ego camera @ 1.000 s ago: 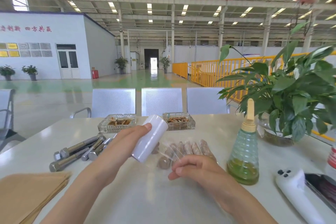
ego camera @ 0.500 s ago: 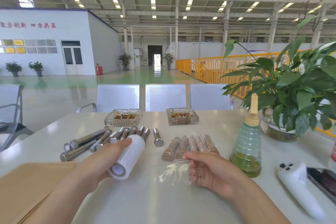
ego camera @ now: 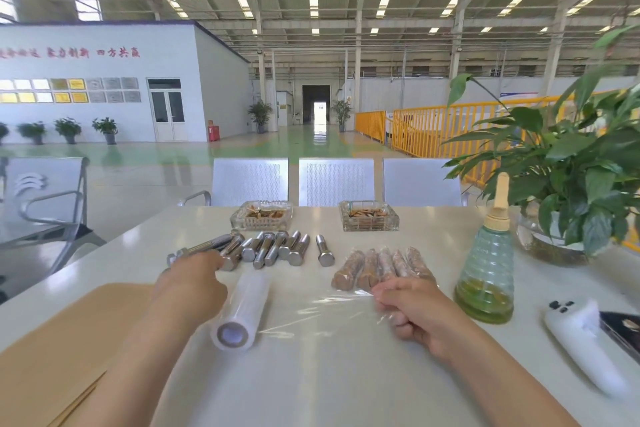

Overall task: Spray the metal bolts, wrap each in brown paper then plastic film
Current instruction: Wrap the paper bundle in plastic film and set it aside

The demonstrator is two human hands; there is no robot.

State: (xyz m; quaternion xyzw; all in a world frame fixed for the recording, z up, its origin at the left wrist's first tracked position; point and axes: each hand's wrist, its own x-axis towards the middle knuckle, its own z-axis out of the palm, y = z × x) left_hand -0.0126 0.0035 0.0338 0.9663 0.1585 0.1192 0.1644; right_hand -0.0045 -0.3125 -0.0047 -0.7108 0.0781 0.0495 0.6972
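Brown paper stack (ego camera: 69, 350) nearest, under left forearm. Plastic film roll (ego camera: 242, 312) on counter (ego camera: 346, 392) between hands, clear sheet (ego camera: 322, 308) pulled rightward. Right hand (ego camera: 412, 312) curled, pinching sheet edge. Left hand (ego camera: 194, 281) reaching to bare steel bolts (ego camera: 273, 248); grip unclear. Five wrapped bolts (ego camera: 381, 267) just beyond right hand, brown under glossy film.

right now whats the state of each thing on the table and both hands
film roll: lying on the table, a sheet pulled out to the right
left hand: off the roll, fingers reaching onto the bare bolts
right hand: pinching the film sheet's edge
wrapped bolts: five, side by side, in paper and film
spray bottle: upright, part full of green liquid
brown paper: flat stack, untouched
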